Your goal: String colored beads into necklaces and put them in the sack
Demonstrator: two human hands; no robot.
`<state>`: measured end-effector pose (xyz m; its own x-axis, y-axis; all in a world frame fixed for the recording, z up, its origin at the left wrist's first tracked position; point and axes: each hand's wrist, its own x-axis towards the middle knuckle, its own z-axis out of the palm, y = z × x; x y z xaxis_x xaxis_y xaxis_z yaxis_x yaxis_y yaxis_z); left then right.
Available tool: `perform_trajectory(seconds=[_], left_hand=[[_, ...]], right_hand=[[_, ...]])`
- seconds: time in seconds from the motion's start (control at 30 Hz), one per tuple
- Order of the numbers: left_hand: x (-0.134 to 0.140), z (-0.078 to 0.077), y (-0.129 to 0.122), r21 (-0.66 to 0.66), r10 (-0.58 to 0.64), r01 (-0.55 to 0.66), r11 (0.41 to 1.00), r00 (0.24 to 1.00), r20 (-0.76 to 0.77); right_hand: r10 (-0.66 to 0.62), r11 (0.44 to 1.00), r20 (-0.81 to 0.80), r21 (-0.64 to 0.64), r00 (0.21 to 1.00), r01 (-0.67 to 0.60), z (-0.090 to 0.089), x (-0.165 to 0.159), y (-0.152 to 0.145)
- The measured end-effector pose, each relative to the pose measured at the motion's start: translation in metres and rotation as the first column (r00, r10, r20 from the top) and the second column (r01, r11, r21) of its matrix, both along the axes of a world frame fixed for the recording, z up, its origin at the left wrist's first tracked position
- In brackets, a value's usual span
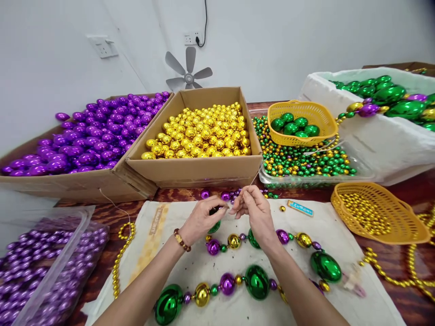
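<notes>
My left hand (205, 215), with a beaded bracelet at the wrist, is closed around a small dark object (215, 210) that has a metal-looking tip; its kind is mostly hidden. Close beside it, my right hand (253, 206) pinches a thin pale string (255, 175) that runs up past its fingers. Under both hands lies a strand of green, gold and purple beads, looped on a white cloth (183, 271). Large green beads (257, 281) stand out along it, with purple beads (227, 284) and gold beads (202, 294) between.
Cardboard boxes of purple beads (88, 158) and gold beads (204, 131) line the back. To the right stand a clear tray (365, 172), two yellow baskets (302, 106) and a white foam box (384, 140). A bag of purple beads (64, 271) lies at left. A blue packet (300, 208) rests on the cloth.
</notes>
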<state>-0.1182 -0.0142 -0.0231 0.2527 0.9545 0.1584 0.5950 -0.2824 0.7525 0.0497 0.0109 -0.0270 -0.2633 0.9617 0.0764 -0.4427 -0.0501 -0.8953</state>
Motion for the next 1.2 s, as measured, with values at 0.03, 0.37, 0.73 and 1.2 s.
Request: perform_trajectory(seconds=[0.03, 0.37, 0.73, 1.2], left_hand=[[-0.003, -0.005, -0.002, -0.008, 0.009, -0.009, 1.000, 1.000, -0.015], [-0.009, -0.036, -0.013, -0.110, 0.163, -0.207, 0.972, 0.933, -0.322], [-0.028, 0.069, 0.023, 0.550, 0.568, -0.367, 0.750, 0.783, -0.252], [-0.059, 0.117, 0.138, 0.215, 0.542, -0.594, 0.775, 0.452, -0.708]], right_hand=[[-0.024, 1.000, -0.019, 0.004, 1.000, 0.024, 0.004, 0.004, 0.001], [-0.120, 0.992, 0.039, 0.033, 0.992, 0.119, 0.014, 0.029, 0.007], [0.133, 0.989, 0.182, -0.095, 0.974, -0.117, -0.033, -0.001, -0.038], [0.196, 0.981, 0.216, -0.045, 0.956, -0.191, -0.046, -0.012, -0.058]])
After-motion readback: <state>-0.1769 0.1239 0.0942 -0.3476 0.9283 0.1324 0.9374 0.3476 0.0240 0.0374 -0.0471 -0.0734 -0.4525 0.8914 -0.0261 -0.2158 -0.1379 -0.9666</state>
